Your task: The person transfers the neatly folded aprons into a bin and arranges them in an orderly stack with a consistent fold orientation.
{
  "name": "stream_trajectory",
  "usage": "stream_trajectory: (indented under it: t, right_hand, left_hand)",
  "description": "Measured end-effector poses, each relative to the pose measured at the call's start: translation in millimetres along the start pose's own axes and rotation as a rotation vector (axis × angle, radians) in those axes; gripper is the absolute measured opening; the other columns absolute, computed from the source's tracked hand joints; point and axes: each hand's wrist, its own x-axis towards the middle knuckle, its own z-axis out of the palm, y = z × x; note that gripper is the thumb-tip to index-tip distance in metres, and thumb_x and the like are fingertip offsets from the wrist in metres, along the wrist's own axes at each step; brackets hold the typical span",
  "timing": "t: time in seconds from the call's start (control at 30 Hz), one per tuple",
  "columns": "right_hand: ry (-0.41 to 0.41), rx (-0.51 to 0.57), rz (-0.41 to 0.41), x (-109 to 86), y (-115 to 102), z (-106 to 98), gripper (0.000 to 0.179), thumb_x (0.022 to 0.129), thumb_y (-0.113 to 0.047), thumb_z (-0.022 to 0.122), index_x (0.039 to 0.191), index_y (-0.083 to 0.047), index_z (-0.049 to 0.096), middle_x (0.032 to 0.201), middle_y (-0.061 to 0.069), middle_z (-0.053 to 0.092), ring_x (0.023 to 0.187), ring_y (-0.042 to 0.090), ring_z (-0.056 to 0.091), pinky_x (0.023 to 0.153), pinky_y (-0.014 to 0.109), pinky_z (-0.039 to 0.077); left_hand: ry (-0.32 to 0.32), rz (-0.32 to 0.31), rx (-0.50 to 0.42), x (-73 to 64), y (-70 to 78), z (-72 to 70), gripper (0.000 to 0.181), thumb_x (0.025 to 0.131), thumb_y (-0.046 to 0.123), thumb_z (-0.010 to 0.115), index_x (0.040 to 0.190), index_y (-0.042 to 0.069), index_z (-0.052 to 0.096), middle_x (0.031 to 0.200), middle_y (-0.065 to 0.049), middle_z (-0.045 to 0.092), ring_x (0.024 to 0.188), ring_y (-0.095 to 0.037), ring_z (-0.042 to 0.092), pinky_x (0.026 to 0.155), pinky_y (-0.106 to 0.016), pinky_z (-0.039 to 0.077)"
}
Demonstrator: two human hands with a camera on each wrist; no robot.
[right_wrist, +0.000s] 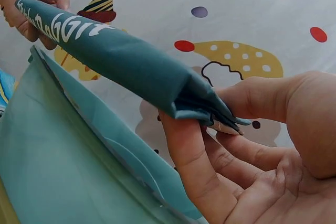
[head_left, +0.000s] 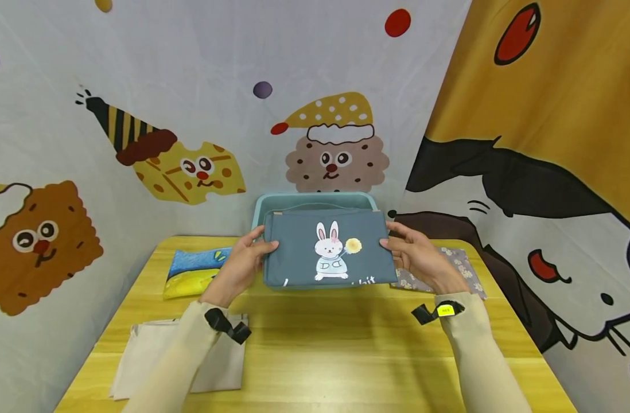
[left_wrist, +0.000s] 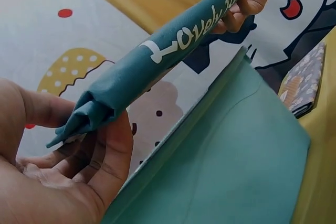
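Observation:
A folded dark teal cloth bag (head_left: pixel 294 246), printed with a white rabbit holding a yellow flower, is held up flat between both hands. My left hand (head_left: pixel 240 264) pinches its left end, thumb on the front. On the opposite end, my right hand (head_left: pixel 423 261) pinches with its thumb in front and fingers behind. White lettering runs along the bag's lower fold in the left wrist view, where layered folds show at the gripped end. Behind and below the bag stands a light teal bin (head_left: pixel 315 198), its front mostly hidden in the head view.
On the wooden table (head_left: pixel 315 355), a blue and yellow folded cloth (head_left: pixel 188 275) lies left of the bin. Nearer on the left is a beige folded cloth (head_left: pixel 217 367), partly under my left forearm. A grey floral folded cloth (head_left: pixel 462 267) lies right. A cartoon-printed curtain (head_left: pixel 191 69) hangs behind.

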Motion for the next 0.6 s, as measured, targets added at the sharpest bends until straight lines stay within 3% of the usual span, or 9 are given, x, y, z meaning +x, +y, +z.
stream_trajectory:
  t: [0.07, 0.13, 0.3, 0.43, 0.6]
  right_hand:
    - [0.005, -0.006, 0.008, 3.8, -4, -1, 0.071, 0.105, -0.019, 0.060, 0.163, -0.012, 0.021, 0.117, 0.000, 0.071, 0.092, 0.013, 0.075, 0.078, 0.032, 0.063]
    - [0.009, -0.014, 0.017, 7.7, -7, -3, 0.071, 0.105, -0.019, 0.060, 0.163, -0.013, 0.019, 0.117, 0.000, 0.071, 0.093, 0.013, 0.075, 0.078, 0.032, 0.063]
    - [0.007, -0.029, 0.045, 19.0, -12, -6, 0.072, 0.106, -0.019, 0.059, 0.164, -0.013, 0.017, 0.123, 0.001, 0.070, 0.100, 0.013, 0.075, 0.088, 0.034, 0.062]
    - [0.010, -0.065, 0.059, 29.4, -16, -9, 0.076, 0.105, -0.023, 0.060, 0.165, -0.014, 0.015, 0.139, 0.010, 0.060, 0.108, 0.013, 0.072, 0.094, 0.035, 0.060]
    - [0.029, -0.137, 0.079, 40.9, -21, -13, 0.076, 0.105, -0.027, 0.059, 0.166, -0.016, 0.014, 0.154, 0.015, 0.046, 0.116, 0.016, 0.067, 0.094, 0.036, 0.058]
  left_hand:
    - [-0.012, 0.008, -0.008, 4.6, 2.9, -1.3, 0.085, 0.103, 0.015, 0.058, 0.166, 0.015, 0.001, 0.165, -0.016, 0.035, 0.148, -0.028, 0.041, 0.120, -0.045, 0.038]
    - [-0.015, 0.008, 0.007, 9.1, 5.8, -2.7, 0.085, 0.103, 0.016, 0.059, 0.166, 0.015, 0.002, 0.166, -0.014, 0.033, 0.147, -0.027, 0.042, 0.119, -0.045, 0.039]
    - [0.011, -0.008, 0.051, 19.9, 12.7, -7.1, 0.083, 0.103, 0.019, 0.059, 0.167, 0.016, 0.006, 0.159, -0.016, 0.042, 0.114, -0.015, 0.067, 0.094, -0.032, 0.056]
    - [0.020, -0.013, 0.065, 27.3, 19.2, -9.4, 0.081, 0.104, 0.019, 0.059, 0.167, 0.016, 0.007, 0.155, -0.018, 0.045, 0.096, -0.009, 0.071, 0.081, -0.029, 0.060]
    - [0.026, -0.013, 0.097, 37.2, 27.4, -10.4, 0.080, 0.103, 0.019, 0.060, 0.166, 0.017, 0.011, 0.155, -0.015, 0.045, 0.114, -0.019, 0.065, 0.085, -0.033, 0.060]
